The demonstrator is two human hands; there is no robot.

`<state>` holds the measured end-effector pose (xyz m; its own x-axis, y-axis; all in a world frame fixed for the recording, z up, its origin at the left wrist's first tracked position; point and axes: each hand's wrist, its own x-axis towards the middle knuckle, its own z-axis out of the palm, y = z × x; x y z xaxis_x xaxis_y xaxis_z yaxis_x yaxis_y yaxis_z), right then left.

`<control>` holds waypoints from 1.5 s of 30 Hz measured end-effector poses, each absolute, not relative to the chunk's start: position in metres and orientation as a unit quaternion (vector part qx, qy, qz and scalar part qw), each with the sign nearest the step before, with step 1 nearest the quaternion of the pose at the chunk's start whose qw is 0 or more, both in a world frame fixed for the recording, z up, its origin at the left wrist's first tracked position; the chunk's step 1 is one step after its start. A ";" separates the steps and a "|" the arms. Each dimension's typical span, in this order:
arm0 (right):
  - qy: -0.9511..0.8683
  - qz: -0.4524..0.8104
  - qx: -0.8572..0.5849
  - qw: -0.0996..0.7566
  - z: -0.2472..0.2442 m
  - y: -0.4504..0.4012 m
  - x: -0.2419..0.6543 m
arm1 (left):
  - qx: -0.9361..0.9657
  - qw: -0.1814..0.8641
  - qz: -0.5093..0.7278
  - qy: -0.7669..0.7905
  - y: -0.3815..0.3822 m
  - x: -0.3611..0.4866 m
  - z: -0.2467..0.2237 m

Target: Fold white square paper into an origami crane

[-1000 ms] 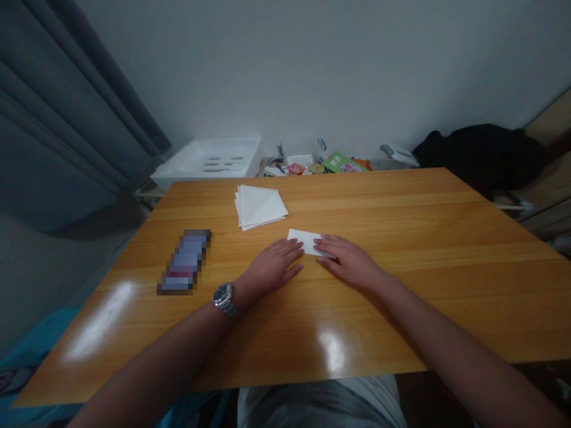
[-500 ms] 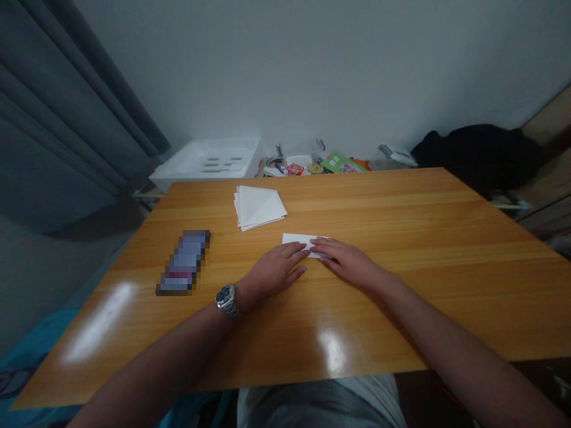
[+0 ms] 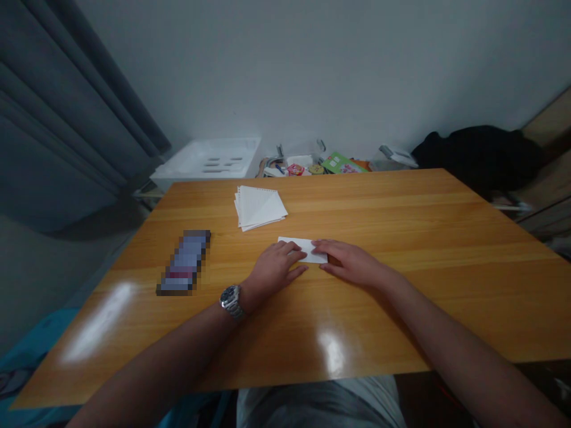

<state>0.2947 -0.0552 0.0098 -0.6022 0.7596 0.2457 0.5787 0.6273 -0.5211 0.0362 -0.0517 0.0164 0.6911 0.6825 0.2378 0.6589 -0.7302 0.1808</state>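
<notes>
A small folded white paper (image 3: pixel 304 248) lies flat on the wooden table (image 3: pixel 401 238). My left hand (image 3: pixel 275 267), with a metal watch on its wrist, rests palm down with its fingertips pressing the paper's left part. My right hand (image 3: pixel 347 261) lies flat too, fingers on the paper's right edge. Both hands press the paper against the table; neither lifts it.
A stack of white sheets (image 3: pixel 259 206) lies farther back on the table. A blurred rectangular object (image 3: pixel 184 262) sits to the left. Beyond the far edge stand a white tray (image 3: pixel 209 159), colourful clutter (image 3: pixel 316 165) and dark cloth (image 3: pixel 482 151). A grey curtain (image 3: pixel 57 119) hangs at left.
The folded paper has slid a little to the left and toward me under my fingers. Both hands shifted with it.
</notes>
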 end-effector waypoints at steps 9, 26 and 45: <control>-0.877 0.223 -0.370 0.212 0.013 -0.058 0.296 | 0.910 0.043 0.151 0.385 -0.050 0.037 0.017; -0.868 0.247 -0.372 0.215 0.012 -0.055 0.296 | 0.902 0.042 0.164 0.397 -0.052 0.039 0.020; -0.824 0.188 -0.446 0.296 0.012 -0.045 0.298 | 0.945 0.064 0.146 0.286 -0.059 0.033 0.011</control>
